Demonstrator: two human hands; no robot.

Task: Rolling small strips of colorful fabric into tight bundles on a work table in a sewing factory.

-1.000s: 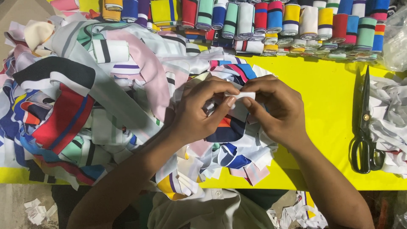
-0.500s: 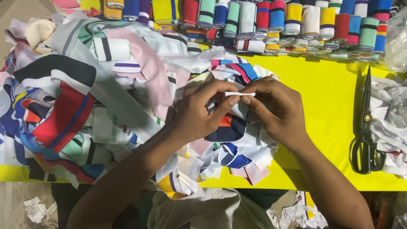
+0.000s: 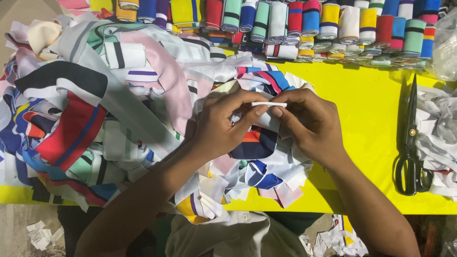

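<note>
Nearby, fabric scraps (image 3: 95, 123), rolled ribbing (image 3: 304, 24), scissors (image 3: 410, 143)

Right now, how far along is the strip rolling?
Done: rolled strips line the yellow table's far edge. In hand: left hand and right hand pinch one white strip. Left: the loose fabric pile. Scissors lie untouched.

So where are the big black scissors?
In the head view, the black scissors lie on the yellow table, right of the right hand, beside a heap of white scraps.
</note>
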